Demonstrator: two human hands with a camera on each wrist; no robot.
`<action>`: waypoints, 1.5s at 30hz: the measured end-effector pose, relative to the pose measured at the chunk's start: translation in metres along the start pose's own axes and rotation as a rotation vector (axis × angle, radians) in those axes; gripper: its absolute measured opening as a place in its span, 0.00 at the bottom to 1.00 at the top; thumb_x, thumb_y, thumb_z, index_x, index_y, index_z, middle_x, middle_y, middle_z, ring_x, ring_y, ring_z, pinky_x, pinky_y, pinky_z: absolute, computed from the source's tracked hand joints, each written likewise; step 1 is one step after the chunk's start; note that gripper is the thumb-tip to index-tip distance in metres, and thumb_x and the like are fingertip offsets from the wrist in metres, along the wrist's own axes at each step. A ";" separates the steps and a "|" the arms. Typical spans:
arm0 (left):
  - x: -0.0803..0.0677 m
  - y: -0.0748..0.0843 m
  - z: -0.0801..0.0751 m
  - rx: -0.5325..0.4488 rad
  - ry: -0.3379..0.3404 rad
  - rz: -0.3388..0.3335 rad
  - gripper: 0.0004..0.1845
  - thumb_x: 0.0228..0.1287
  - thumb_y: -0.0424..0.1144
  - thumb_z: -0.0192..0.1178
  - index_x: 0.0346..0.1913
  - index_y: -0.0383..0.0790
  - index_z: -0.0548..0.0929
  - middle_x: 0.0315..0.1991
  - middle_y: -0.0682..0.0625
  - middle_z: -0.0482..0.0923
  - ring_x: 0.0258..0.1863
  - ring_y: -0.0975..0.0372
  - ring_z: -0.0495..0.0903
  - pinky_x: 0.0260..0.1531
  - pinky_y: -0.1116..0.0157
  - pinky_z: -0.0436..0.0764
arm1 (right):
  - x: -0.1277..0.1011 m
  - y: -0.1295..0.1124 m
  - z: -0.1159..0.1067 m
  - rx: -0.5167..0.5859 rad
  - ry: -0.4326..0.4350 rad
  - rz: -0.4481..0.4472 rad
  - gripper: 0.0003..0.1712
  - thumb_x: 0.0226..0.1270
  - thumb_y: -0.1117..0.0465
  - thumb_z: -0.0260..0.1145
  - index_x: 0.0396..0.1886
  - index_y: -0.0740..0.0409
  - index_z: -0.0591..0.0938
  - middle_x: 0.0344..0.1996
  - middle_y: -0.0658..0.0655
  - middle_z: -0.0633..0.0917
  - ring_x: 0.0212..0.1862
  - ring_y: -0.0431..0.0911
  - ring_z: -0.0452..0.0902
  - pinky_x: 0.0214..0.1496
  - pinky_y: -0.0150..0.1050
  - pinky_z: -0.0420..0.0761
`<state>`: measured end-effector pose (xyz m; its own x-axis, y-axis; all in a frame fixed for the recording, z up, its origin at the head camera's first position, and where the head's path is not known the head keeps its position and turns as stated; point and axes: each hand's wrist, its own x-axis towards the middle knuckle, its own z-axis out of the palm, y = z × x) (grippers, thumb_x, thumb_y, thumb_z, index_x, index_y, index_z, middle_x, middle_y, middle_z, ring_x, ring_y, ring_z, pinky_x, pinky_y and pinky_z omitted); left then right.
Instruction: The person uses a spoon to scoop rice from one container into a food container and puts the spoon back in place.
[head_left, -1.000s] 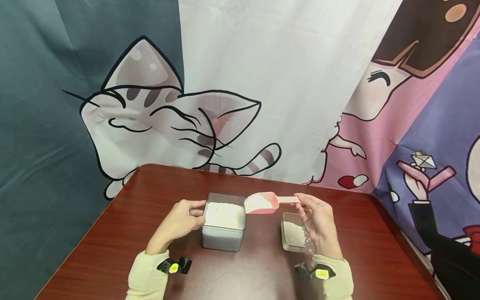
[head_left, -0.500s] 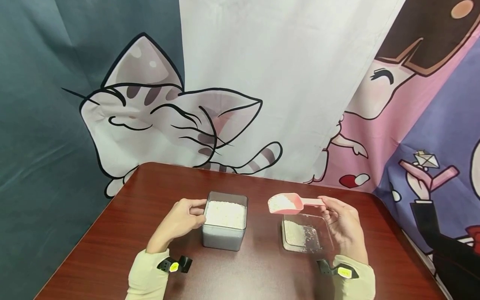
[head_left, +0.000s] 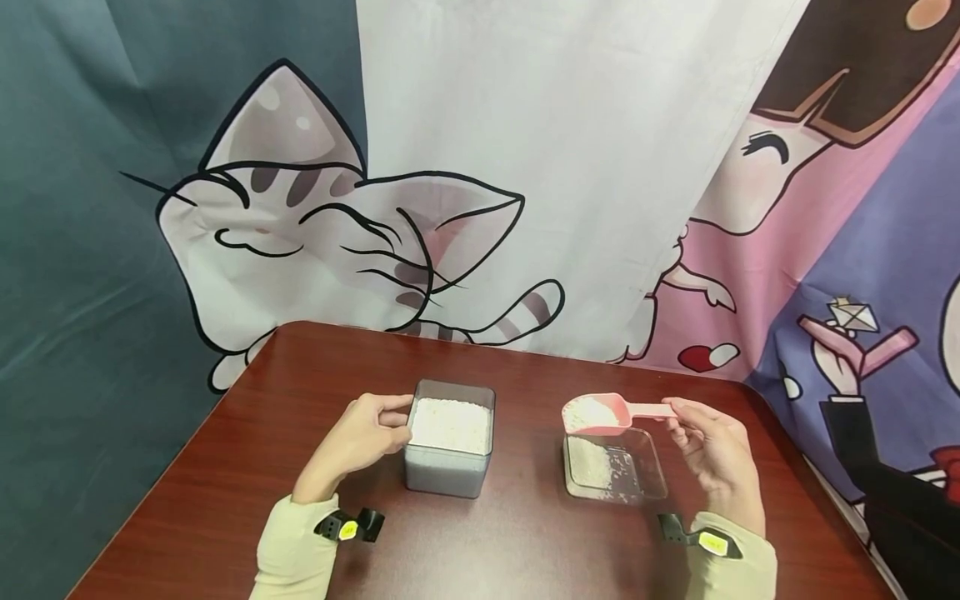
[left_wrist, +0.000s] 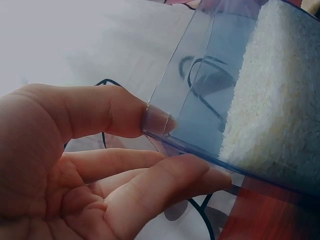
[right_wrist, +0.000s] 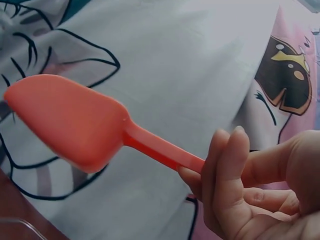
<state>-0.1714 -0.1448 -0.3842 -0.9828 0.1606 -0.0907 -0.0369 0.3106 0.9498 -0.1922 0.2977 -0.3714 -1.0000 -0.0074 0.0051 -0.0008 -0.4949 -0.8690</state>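
A clear square tub (head_left: 448, 450) nearly full of white rice (head_left: 451, 423) stands at the table's middle. My left hand (head_left: 365, 435) grips its left wall, thumb on the rim (left_wrist: 157, 120) and fingers below. My right hand (head_left: 712, 450) pinches the handle of a pink scoop (head_left: 600, 412) loaded with rice. The scoop hangs level over the far edge of a low clear dish (head_left: 613, 468) with a little rice in it. In the right wrist view the pink scoop (right_wrist: 75, 120) shows from below, its handle between my fingers (right_wrist: 225, 170).
The dark red wooden table (head_left: 247, 467) ends close to the right of the dish and at the back. A cartoon-print curtain (head_left: 420, 208) hangs behind it. Black wrist bands (head_left: 348, 527) sit on both cream sleeves.
My right hand has carried the loaded scoop rightward from above the tub to above the low dish. The left hand has stayed on the tub.
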 end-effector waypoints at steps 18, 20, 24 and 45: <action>0.000 0.001 -0.001 0.008 0.003 -0.006 0.29 0.50 0.27 0.56 0.60 0.30 0.71 0.45 0.37 0.80 0.40 0.54 0.82 0.37 0.60 0.80 | -0.005 -0.010 -0.017 -0.035 -0.008 0.002 0.17 0.66 0.74 0.50 0.34 0.66 0.86 0.26 0.58 0.86 0.23 0.41 0.80 0.27 0.28 0.79; 0.000 0.002 -0.001 0.008 0.004 -0.005 0.29 0.50 0.27 0.56 0.60 0.30 0.71 0.46 0.37 0.80 0.41 0.54 0.82 0.37 0.60 0.81 | -0.005 -0.010 -0.017 -0.043 -0.005 0.002 0.16 0.66 0.74 0.50 0.34 0.66 0.86 0.26 0.58 0.86 0.23 0.41 0.80 0.27 0.28 0.79; 0.001 0.002 -0.001 0.011 0.005 -0.009 0.29 0.50 0.27 0.56 0.60 0.30 0.71 0.46 0.37 0.80 0.41 0.54 0.82 0.37 0.60 0.81 | -0.006 -0.010 -0.017 -0.048 0.009 -0.001 0.16 0.66 0.74 0.51 0.33 0.65 0.86 0.26 0.58 0.86 0.23 0.41 0.80 0.27 0.28 0.79; 0.001 0.001 -0.002 0.014 -0.002 -0.003 0.29 0.51 0.27 0.56 0.61 0.31 0.70 0.45 0.38 0.80 0.39 0.56 0.82 0.37 0.60 0.81 | -0.007 -0.006 -0.025 -0.195 0.090 -0.016 0.15 0.63 0.75 0.54 0.28 0.64 0.86 0.27 0.55 0.86 0.24 0.41 0.81 0.29 0.31 0.80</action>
<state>-0.1725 -0.1461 -0.3832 -0.9823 0.1618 -0.0944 -0.0375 0.3239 0.9453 -0.1855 0.3224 -0.3785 -0.9966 0.0808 -0.0167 -0.0097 -0.3166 -0.9485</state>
